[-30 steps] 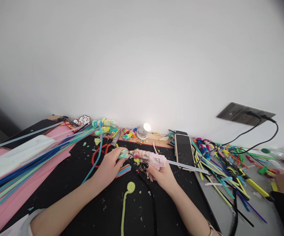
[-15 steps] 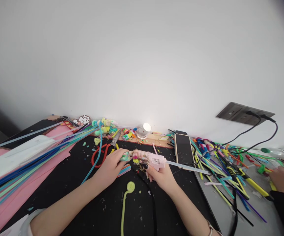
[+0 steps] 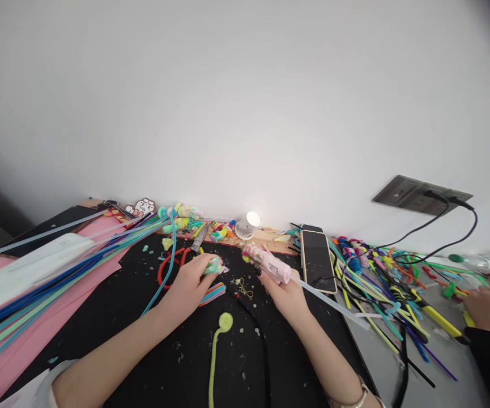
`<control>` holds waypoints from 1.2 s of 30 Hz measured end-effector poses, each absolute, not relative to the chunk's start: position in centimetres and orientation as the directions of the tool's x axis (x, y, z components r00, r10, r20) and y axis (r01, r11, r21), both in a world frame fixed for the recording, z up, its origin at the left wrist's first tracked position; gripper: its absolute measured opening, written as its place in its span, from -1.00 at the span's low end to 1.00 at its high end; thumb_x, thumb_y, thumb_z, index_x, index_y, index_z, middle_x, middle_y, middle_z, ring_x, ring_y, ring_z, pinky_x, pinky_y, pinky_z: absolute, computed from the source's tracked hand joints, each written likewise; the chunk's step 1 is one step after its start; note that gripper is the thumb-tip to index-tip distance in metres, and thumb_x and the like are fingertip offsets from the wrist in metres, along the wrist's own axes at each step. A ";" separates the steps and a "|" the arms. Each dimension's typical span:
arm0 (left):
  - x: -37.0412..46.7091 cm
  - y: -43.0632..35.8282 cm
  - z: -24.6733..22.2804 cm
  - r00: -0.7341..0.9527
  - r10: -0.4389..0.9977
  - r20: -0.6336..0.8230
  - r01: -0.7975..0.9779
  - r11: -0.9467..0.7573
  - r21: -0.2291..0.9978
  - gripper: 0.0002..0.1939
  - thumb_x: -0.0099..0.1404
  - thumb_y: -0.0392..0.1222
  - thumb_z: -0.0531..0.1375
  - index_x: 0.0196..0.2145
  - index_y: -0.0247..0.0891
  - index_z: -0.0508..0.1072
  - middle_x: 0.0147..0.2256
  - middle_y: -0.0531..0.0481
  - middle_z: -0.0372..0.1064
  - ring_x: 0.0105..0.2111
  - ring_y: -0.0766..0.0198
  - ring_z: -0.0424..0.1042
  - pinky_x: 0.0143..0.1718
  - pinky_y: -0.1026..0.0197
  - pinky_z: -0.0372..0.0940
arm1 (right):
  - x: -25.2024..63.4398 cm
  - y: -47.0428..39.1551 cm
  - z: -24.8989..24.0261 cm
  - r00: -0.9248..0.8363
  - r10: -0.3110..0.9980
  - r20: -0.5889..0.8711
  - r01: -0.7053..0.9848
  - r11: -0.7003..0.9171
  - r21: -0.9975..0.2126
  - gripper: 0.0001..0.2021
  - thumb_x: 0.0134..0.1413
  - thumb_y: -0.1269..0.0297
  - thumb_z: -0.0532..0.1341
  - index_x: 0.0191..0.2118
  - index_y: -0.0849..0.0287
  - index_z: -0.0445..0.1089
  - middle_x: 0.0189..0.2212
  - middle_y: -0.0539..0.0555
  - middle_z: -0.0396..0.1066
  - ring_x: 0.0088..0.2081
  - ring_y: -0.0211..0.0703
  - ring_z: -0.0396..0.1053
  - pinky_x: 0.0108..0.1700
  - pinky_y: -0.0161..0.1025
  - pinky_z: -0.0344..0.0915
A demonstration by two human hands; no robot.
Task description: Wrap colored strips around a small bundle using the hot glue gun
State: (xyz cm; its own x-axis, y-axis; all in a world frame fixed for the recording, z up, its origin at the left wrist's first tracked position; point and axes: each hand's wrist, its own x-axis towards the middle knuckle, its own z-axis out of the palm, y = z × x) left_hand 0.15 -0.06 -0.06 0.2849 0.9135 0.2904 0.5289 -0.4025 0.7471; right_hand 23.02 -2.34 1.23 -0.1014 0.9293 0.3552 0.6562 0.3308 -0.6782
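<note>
Now the pink glue gun [image 3: 276, 269] has drawn back from the small green fluffy piece [image 3: 213, 266], leaving a gap between its nozzle and the piece where the two were together a moment ago. That means the nozzle is applying nothing to the piece at this instant, and the left hand [image 3: 190, 282] alone supports it. Taking the paper cup [image 3: 247, 226] as the landmark, the piece is on its near left side, with the left hand's grip closed around it, fingers and thumb together. The right hand [image 3: 286, 296] is on the cup's near right, its grip clamped around the glue gun; whether a finger presses the trigger is hidden. A translucent glue stick [image 3: 333, 303] juts from the back of the gun, farther right of the cup. On the black table [image 3: 177, 362], a yellow-green coil with a long tail [image 3: 225, 322] lies on the cup's near side, slightly left. Red-handled pliers or cutters [image 3: 169, 266] rest to its left, a phone [image 3: 316, 258] to its right, and another person's hand [image 3: 489, 309] is far right of it.
</note>
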 end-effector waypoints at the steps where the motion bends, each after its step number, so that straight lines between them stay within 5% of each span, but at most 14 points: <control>1: 0.1 -0.1 -0.1 0.272 0.915 0.296 0.533 -0.400 0.746 -0.82 0.34 -0.16 0.02 -0.20 -0.18 0.38 -0.21 -0.07 0.48 -0.19 0.09 0.45 -0.19 0.13 0.34 | 23.2 -2.2 1.4 -0.095 0.930 0.355 0.699 0.316 -0.641 -0.77 0.14 0.27 0.14 -0.12 0.14 0.46 -0.24 0.13 0.52 -0.20 0.00 0.46 -0.19 -0.19 0.35; 8: 0.2 -0.1 0.0 0.257 0.917 0.305 0.544 -0.399 0.738 -0.84 0.34 -0.20 0.00 -0.24 -0.18 0.37 -0.24 -0.05 0.46 -0.22 0.11 0.45 -0.19 0.12 0.35 | 24.0 -1.5 1.2 -0.182 0.952 0.247 0.912 0.258 -0.320 -0.74 -0.01 0.46 0.17 -0.14 0.21 0.41 -0.22 0.14 0.48 -0.14 0.03 0.38 -0.11 -0.16 0.25; 14: 0.2 -0.2 0.1 0.246 0.923 0.294 0.545 -0.383 0.745 -0.85 0.36 -0.20 -0.01 -0.23 -0.18 0.34 -0.24 -0.04 0.43 -0.23 0.13 0.43 -0.20 0.14 0.33 | 24.0 -1.5 0.4 -0.086 0.975 0.205 0.970 0.129 -0.205 -0.54 -0.05 0.45 0.17 0.06 0.26 0.33 -0.06 0.25 0.40 0.06 0.20 0.23 0.08 0.04 0.14; 18: 0.2 -0.3 0.2 0.259 0.921 0.290 0.540 -0.387 0.747 -0.85 0.39 -0.20 -0.03 -0.25 -0.18 0.32 -0.25 -0.04 0.40 -0.22 0.14 0.41 -0.22 0.15 0.31 | 23.6 -1.9 1.0 -0.087 0.946 0.311 0.952 0.171 -0.255 -0.51 -0.08 0.45 0.18 0.06 0.22 0.31 0.00 0.27 0.29 0.10 0.24 0.16 0.07 0.10 0.15; 21: 0.2 -0.3 0.2 0.258 0.921 0.290 0.537 -0.387 0.750 -0.86 0.39 -0.21 -0.04 -0.23 -0.18 0.30 -0.26 -0.03 0.37 -0.23 0.15 0.38 -0.19 0.14 0.30 | 22.9 -2.5 1.8 -0.193 0.875 0.444 0.860 0.368 -0.353 -0.78 0.05 0.40 0.17 -0.14 0.15 0.38 -0.12 0.19 0.29 0.02 0.12 0.22 0.05 0.03 0.19; 24: 0.3 -0.2 0.2 0.244 0.921 0.304 0.543 -0.390 0.744 -0.87 0.37 -0.23 -0.04 -0.19 -0.20 0.27 -0.24 -0.04 0.32 -0.21 0.14 0.36 -0.17 0.11 0.29 | 21.7 -3.4 2.2 -0.389 0.837 0.386 0.738 0.533 -0.414 -0.93 0.06 0.39 0.24 -0.29 0.12 0.39 -0.23 0.09 0.28 -0.13 -0.02 0.26 -0.06 -0.08 0.24; 27: 0.4 -0.2 0.2 0.227 0.916 0.332 0.537 -0.402 0.742 -0.85 0.37 -0.23 -0.04 -0.13 -0.21 0.24 -0.21 -0.06 0.28 -0.17 0.14 0.34 -0.12 0.10 0.29 | 20.6 -4.3 2.0 -0.521 0.809 0.273 0.681 0.587 -0.438 -0.75 -0.09 0.29 0.41 -0.25 0.14 0.40 -0.16 0.07 0.25 -0.13 -0.05 0.22 -0.05 -0.11 0.23; 32: 0.6 -0.4 -0.1 0.239 0.912 0.333 0.512 -0.409 0.755 -0.80 0.38 -0.23 -0.05 -0.06 -0.22 0.22 -0.15 -0.09 0.27 -0.10 0.13 0.32 -0.06 0.07 0.28 | 19.7 -4.9 1.6 -0.588 0.794 0.156 0.670 0.586 -0.457 -0.67 -0.17 0.29 0.47 -0.24 0.14 0.42 -0.08 0.07 0.27 -0.07 -0.03 0.18 -0.01 -0.08 0.19; 36: 0.7 -0.3 -0.3 0.242 0.912 0.331 0.509 -0.410 0.757 -0.78 0.38 -0.24 -0.06 -0.04 -0.23 0.21 -0.11 -0.12 0.27 -0.07 0.11 0.31 -0.02 0.03 0.26 | 19.7 -4.6 1.4 -0.577 0.802 0.153 0.577 0.533 -0.619 -0.75 -0.19 0.44 0.47 -0.40 0.16 0.39 -0.22 0.01 0.37 -0.12 -0.10 0.24 -0.03 -0.14 0.19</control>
State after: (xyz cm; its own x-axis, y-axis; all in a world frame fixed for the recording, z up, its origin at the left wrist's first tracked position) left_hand 0.67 -0.33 -0.27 0.2421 0.9120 0.3310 0.5091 -0.4098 0.7569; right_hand 19.67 -4.58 1.40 -0.5769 0.8024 0.1528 0.5770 0.5327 -0.6191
